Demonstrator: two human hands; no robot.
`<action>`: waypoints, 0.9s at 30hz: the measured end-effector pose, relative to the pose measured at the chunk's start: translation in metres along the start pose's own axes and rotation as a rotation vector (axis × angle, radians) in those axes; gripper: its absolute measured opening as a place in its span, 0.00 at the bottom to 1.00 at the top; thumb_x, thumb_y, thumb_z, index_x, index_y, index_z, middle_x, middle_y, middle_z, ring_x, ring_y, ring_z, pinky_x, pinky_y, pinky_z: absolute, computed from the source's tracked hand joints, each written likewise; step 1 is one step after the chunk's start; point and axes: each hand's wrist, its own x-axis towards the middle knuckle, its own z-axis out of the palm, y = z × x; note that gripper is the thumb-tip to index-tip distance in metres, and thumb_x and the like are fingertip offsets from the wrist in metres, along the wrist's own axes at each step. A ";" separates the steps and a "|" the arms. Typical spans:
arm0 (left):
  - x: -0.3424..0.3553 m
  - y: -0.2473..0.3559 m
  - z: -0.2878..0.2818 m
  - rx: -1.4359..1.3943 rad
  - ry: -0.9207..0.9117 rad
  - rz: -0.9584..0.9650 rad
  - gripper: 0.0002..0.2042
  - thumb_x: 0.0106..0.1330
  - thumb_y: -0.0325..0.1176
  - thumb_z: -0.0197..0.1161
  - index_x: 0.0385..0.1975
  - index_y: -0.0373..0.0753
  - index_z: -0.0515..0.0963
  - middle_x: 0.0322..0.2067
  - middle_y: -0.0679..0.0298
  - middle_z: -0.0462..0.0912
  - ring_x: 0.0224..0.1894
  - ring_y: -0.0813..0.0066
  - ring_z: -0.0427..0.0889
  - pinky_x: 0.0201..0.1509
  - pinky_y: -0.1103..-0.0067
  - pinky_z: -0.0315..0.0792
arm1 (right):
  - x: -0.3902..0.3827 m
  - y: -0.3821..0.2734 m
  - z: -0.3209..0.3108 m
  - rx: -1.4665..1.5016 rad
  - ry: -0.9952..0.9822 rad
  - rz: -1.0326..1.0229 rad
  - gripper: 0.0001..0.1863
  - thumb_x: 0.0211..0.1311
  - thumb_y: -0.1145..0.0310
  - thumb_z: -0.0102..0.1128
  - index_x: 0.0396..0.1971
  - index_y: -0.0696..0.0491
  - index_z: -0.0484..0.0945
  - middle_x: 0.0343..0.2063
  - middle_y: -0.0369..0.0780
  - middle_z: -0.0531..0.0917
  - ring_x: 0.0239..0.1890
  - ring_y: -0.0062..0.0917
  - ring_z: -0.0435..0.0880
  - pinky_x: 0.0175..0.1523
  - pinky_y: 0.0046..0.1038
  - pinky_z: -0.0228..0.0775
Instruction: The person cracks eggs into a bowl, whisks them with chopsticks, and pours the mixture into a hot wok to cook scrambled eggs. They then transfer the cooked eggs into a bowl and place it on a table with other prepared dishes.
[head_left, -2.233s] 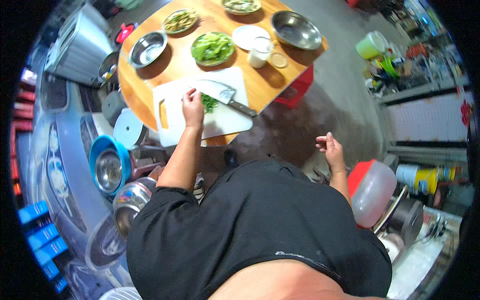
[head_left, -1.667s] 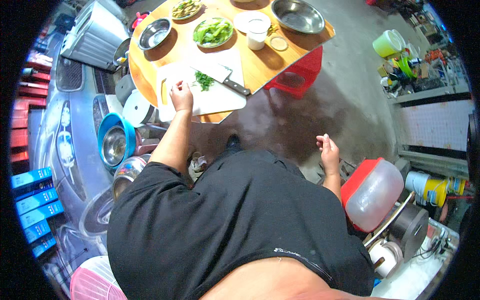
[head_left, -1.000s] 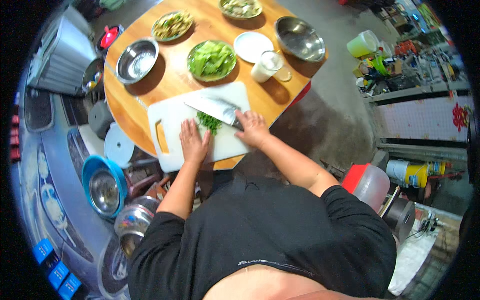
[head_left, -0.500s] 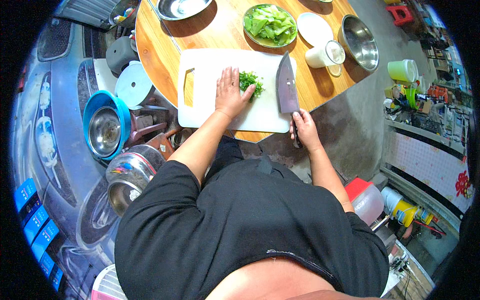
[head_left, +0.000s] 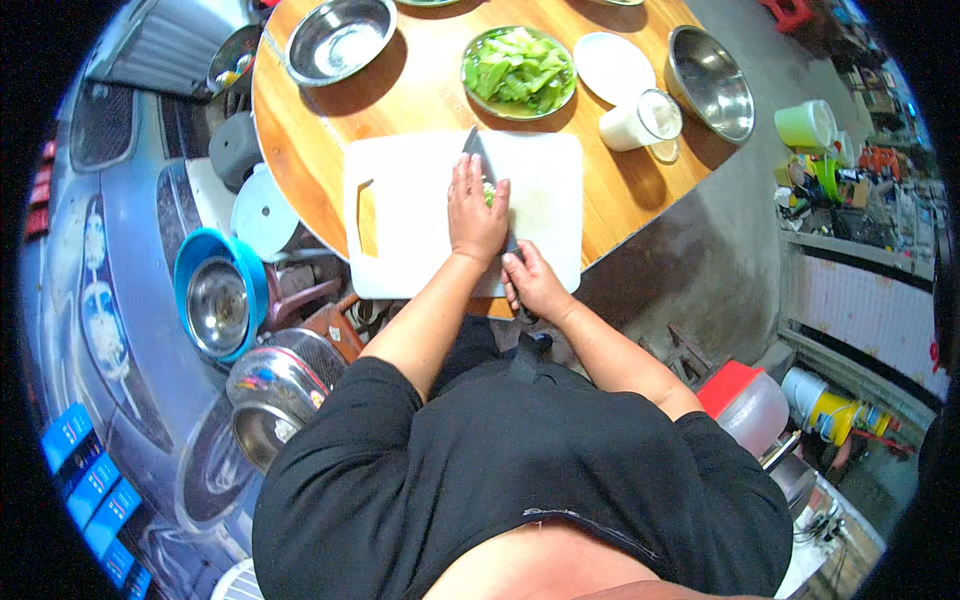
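Note:
On a white cutting board [head_left: 415, 225] my left hand [head_left: 477, 212] lies with its fingers stretched out, beside the blade of a kitchen knife [head_left: 474, 142]. My right hand [head_left: 538, 282], at the board's near edge, is closed round the dark handle. The blade points away from me, and my left hand covers part of it. A bit of chopped greens [head_left: 489, 193] shows between my left thumb and fingers; the rest of the pile is hidden. Beyond the board stands a dish of cut green vegetable pieces [head_left: 520, 72].
Around the wooden table [head_left: 310, 150] stand a steel bowl [head_left: 341, 40] at far left, a white plate [head_left: 614, 68], a jar of white contents [head_left: 640, 121] and a deep steel bowl [head_left: 710, 85] at right. A blue basin [head_left: 185, 290] sits lower left.
The knife has moved left from the board's right side to beside my left hand, carried by my right hand. The greens are now mostly covered. The whole view has shifted slightly.

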 end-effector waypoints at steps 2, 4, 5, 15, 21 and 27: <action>0.002 0.006 -0.007 -0.075 0.045 -0.004 0.26 0.69 0.43 0.50 0.59 0.28 0.64 0.61 0.42 0.61 0.65 0.46 0.59 0.68 0.63 0.53 | 0.001 -0.006 0.007 -0.029 -0.005 0.007 0.20 0.69 0.61 0.48 0.54 0.54 0.59 0.22 0.34 0.70 0.17 0.15 0.70 0.20 0.19 0.65; 0.008 0.017 -0.021 -0.133 0.054 -0.021 0.24 0.71 0.42 0.49 0.59 0.30 0.65 0.62 0.43 0.61 0.65 0.49 0.58 0.69 0.65 0.52 | -0.007 -0.019 0.010 0.007 -0.067 -0.037 0.19 0.69 0.62 0.49 0.54 0.54 0.60 0.22 0.33 0.70 0.17 0.15 0.69 0.21 0.19 0.64; 0.012 0.027 -0.029 -0.147 0.077 0.002 0.23 0.71 0.40 0.50 0.58 0.30 0.65 0.62 0.44 0.61 0.65 0.49 0.59 0.68 0.65 0.52 | -0.012 -0.029 0.012 0.016 -0.072 -0.054 0.19 0.69 0.62 0.50 0.53 0.54 0.61 0.22 0.33 0.70 0.17 0.14 0.68 0.21 0.19 0.63; 0.108 0.245 -0.016 -0.495 0.204 0.502 0.19 0.69 0.34 0.51 0.56 0.31 0.66 0.60 0.45 0.64 0.63 0.50 0.62 0.66 0.66 0.57 | -0.102 -0.190 -0.070 -0.255 0.317 -0.603 0.15 0.67 0.66 0.53 0.48 0.58 0.66 0.20 0.36 0.73 0.20 0.18 0.72 0.27 0.25 0.67; 0.161 0.358 0.125 -0.699 0.168 0.509 0.18 0.67 0.39 0.56 0.50 0.33 0.71 0.55 0.46 0.69 0.59 0.51 0.67 0.64 0.67 0.60 | -0.106 -0.253 -0.213 -0.264 0.527 -0.606 0.21 0.66 0.64 0.54 0.51 0.62 0.66 0.20 0.38 0.76 0.18 0.18 0.74 0.24 0.24 0.67; 0.221 0.375 0.275 -0.464 0.205 0.241 0.13 0.64 0.40 0.58 0.38 0.36 0.74 0.43 0.51 0.74 0.50 0.54 0.71 0.56 0.66 0.64 | -0.071 -0.287 -0.353 -0.283 0.481 -0.397 0.24 0.67 0.64 0.51 0.57 0.61 0.60 0.22 0.35 0.73 0.17 0.15 0.71 0.19 0.19 0.67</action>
